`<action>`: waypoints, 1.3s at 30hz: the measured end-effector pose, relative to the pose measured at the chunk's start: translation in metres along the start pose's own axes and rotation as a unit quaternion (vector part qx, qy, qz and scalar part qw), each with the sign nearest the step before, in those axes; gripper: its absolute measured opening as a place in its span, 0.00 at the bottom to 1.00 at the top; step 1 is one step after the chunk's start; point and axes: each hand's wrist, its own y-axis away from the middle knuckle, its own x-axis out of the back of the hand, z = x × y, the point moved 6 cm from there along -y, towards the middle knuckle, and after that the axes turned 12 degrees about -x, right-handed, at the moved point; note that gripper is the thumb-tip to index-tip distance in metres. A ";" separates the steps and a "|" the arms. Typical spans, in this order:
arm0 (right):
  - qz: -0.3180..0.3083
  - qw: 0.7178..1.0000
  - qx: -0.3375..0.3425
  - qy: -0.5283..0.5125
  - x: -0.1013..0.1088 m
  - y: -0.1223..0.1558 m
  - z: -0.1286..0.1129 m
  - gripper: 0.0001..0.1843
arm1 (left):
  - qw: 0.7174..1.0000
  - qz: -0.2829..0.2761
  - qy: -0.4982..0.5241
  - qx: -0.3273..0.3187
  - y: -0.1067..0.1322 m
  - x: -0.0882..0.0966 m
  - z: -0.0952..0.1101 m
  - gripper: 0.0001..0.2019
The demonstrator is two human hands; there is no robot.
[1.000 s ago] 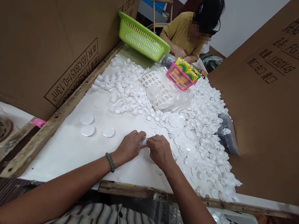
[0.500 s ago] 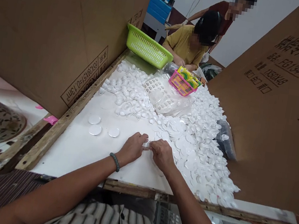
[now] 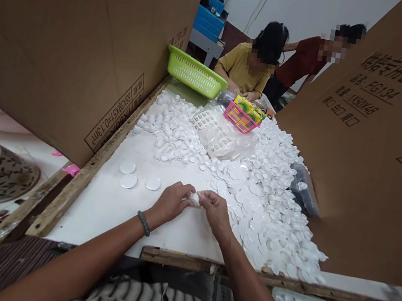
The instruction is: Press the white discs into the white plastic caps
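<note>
Low over the white tabletop (image 3: 98, 218), both hands meet at one small white piece (image 3: 194, 199), which looks like a shallow plastic cup or disc; its exact kind is partly covered by fingers. My left hand (image 3: 174, 199), with a beaded bracelet at the wrist, pinches its left side. Thumb and fingertips of my right hand (image 3: 215, 211) close on its right side. Flat round white discs (image 3: 129, 181) lie apart to the left. Beyond and right of my hands spreads a big heap of white discs and small cup-shaped pieces (image 3: 270, 197).
A clear plastic bag with printed sheets (image 3: 222, 136) and a pink basket of yellow packets (image 3: 242, 116) sit behind the pieces, near a green basket (image 3: 196, 73). Cardboard walls (image 3: 369, 197) flank the table. A flowered mug (image 3: 2, 172) stands left. Two people are at the back.
My hands have shifted slightly, and more of the white piece shows between my fingers. At the back, the standing person has moved right. The camera view has tilted a little.
</note>
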 end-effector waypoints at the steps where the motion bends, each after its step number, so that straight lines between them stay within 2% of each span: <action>1: -0.020 0.999 -0.009 -0.025 -0.004 0.002 -0.002 0.18 | 1.000 0.003 0.019 0.021 0.003 0.006 -0.001 0.10; 2: -0.033 0.999 -0.001 -0.034 -0.007 0.005 -0.006 0.19 | 0.998 0.007 0.039 0.050 0.006 0.010 -0.003 0.10; 4: -0.054 0.997 0.060 -0.010 -0.013 0.013 -0.017 0.19 | 0.988 0.007 0.088 0.129 0.013 0.014 -0.010 0.11; 6: -0.067 0.987 0.141 0.044 -0.019 0.019 -0.025 0.17 | 0.966 -0.003 0.150 0.210 0.019 0.010 -0.019 0.11; 8: -0.066 0.975 0.191 0.093 -0.023 0.021 -0.026 0.18 | 0.941 -0.011 0.215 0.262 0.023 0.003 -0.026 0.11; 11: -0.056 0.972 0.197 0.118 -0.027 0.013 -0.019 0.16 | 0.917 -0.006 0.258 0.305 0.023 -0.004 -0.036 0.13; 15: -0.076 0.976 0.189 0.083 -0.029 0.000 -0.012 0.11 | 0.901 -0.022 0.252 0.352 0.021 -0.006 -0.043 0.15; 18: -0.050 0.983 0.164 0.066 -0.025 -0.002 -0.012 0.12 | 0.911 -0.005 0.225 0.345 0.017 -0.002 -0.040 0.15; 21: 0.004 0.990 0.122 0.076 -0.022 0.006 -0.013 0.14 | 0.929 0.040 0.192 0.314 0.018 0.005 -0.034 0.13; 23: 0.008 0.992 0.099 0.083 -0.024 0.015 -0.013 0.15 | 0.936 0.054 0.197 0.286 0.021 0.008 -0.032 0.12; 27: -0.053 0.994 0.079 0.063 -0.032 0.026 -0.015 0.19 | 0.931 0.040 0.262 0.253 0.028 0.011 -0.030 0.14; 30: -0.081 0.995 0.037 0.046 -0.035 0.026 -0.013 0.15 | 0.933 0.026 0.254 0.253 0.033 0.012 -0.030 0.16; 33: -0.068 0.996 0.007 0.049 -0.037 0.026 -0.011 0.16 | 0.946 0.022 0.198 0.256 0.035 0.014 -0.029 0.14; 39: -0.006 0.996 0.013 0.084 -0.045 0.036 -0.011 0.16 | 0.958 0.009 0.156 0.242 0.033 0.015 -0.022 0.12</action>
